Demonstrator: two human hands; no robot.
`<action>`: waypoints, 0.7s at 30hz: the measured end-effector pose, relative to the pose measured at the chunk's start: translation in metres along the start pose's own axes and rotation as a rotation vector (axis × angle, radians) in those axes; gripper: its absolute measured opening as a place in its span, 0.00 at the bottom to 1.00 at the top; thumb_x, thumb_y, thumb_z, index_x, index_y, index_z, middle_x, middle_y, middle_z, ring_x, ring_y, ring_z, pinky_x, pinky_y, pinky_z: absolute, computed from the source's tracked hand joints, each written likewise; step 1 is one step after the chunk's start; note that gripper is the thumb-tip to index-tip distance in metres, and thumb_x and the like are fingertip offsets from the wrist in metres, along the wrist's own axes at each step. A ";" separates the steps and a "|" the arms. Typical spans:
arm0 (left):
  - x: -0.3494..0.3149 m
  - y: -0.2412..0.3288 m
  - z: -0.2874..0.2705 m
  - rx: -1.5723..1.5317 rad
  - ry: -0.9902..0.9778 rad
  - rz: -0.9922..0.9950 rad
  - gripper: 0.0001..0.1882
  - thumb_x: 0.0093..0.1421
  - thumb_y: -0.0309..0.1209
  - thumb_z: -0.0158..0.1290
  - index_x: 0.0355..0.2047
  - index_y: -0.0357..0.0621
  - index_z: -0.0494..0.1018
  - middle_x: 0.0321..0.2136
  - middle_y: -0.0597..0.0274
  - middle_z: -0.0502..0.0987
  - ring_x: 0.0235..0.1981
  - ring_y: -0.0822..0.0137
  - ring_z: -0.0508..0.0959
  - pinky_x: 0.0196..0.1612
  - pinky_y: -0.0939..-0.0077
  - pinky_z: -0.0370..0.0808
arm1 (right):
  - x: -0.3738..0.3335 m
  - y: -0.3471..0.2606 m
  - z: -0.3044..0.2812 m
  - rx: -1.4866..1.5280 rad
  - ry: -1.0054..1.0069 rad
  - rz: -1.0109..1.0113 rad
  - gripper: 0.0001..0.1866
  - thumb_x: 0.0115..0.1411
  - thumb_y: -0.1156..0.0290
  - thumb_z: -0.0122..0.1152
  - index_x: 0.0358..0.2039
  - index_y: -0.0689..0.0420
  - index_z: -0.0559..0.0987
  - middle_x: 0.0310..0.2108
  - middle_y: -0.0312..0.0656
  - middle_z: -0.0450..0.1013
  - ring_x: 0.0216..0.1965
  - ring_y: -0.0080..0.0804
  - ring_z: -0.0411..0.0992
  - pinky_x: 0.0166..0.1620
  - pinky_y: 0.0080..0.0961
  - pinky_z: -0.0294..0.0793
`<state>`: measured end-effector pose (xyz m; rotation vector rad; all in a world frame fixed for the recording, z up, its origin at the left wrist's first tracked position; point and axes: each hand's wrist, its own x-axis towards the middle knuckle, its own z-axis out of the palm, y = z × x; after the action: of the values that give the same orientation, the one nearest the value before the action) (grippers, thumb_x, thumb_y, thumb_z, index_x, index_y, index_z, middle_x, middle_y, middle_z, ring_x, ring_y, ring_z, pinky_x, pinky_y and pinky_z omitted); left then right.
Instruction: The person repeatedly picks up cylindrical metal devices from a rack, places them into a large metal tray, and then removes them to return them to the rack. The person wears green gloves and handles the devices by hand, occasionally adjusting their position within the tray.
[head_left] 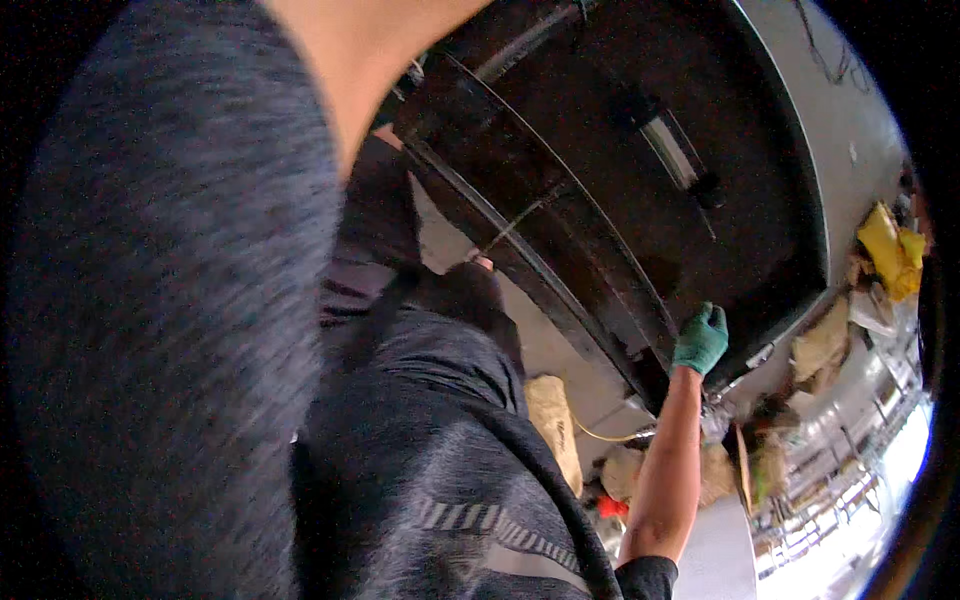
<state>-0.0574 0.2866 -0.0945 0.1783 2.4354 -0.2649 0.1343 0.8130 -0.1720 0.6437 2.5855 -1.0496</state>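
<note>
My right hand (701,339), in a green glove, sits on the lower edge of a big dark metal frame (600,180), with its fingers curled onto the rail. My bare right forearm rises to it from the lower edge. My left arm, in a grey knit sleeve (170,300), fills the left side, and its bare forearm runs out of the top of the picture, so the left hand is hidden. My dark-clothed torso (430,480) takes up the middle.
The frame has curved rails and a thin rod across it. Below it lie tan sacks (555,425), a yellow cord and a small red object (611,507). Yellow cloth (890,250) and more bags lie at the right beside a grey floor.
</note>
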 end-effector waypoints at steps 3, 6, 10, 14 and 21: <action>-0.002 -0.020 0.018 -0.066 0.033 -0.023 0.14 0.58 0.32 0.58 0.45 0.49 0.81 0.47 0.52 0.81 0.48 0.48 0.80 0.48 0.56 0.77 | 0.008 -0.007 -0.019 -0.188 0.068 -0.189 0.12 0.64 0.64 0.59 0.38 0.61 0.83 0.31 0.41 0.81 0.31 0.26 0.67 0.36 0.30 0.73; -0.005 -0.018 0.026 -0.097 0.055 -0.016 0.14 0.58 0.32 0.58 0.45 0.49 0.81 0.47 0.52 0.81 0.48 0.48 0.80 0.48 0.56 0.77 | 0.025 0.029 0.003 -0.424 -0.056 -0.209 0.16 0.66 0.61 0.55 0.40 0.61 0.82 0.34 0.54 0.79 0.27 0.39 0.65 0.38 0.36 0.72; -0.003 -0.006 0.035 -0.128 0.054 -0.003 0.13 0.58 0.32 0.58 0.45 0.49 0.81 0.47 0.52 0.81 0.47 0.47 0.80 0.48 0.56 0.77 | 0.029 0.057 -0.057 -0.142 -0.078 -0.213 0.17 0.68 0.61 0.54 0.36 0.65 0.80 0.30 0.46 0.79 0.29 0.36 0.68 0.39 0.35 0.72; -0.019 -0.017 0.024 -0.106 0.080 -0.015 0.13 0.59 0.32 0.58 0.44 0.48 0.81 0.46 0.51 0.81 0.47 0.47 0.80 0.48 0.56 0.78 | -0.001 0.008 -0.017 -0.041 -0.023 -0.099 0.18 0.69 0.61 0.53 0.42 0.65 0.80 0.34 0.45 0.79 0.33 0.33 0.71 0.44 0.32 0.73; -0.057 -0.016 0.007 -0.131 0.084 -0.057 0.13 0.59 0.32 0.58 0.44 0.48 0.81 0.46 0.50 0.81 0.46 0.46 0.80 0.48 0.55 0.78 | -0.020 0.034 -0.050 -0.201 -0.059 -0.092 0.15 0.69 0.64 0.55 0.40 0.65 0.81 0.33 0.37 0.79 0.31 0.26 0.69 0.38 0.29 0.72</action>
<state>-0.0129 0.2666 -0.0607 0.0637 2.5336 -0.1240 0.1646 0.8641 -0.1491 0.4424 2.6453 -0.8071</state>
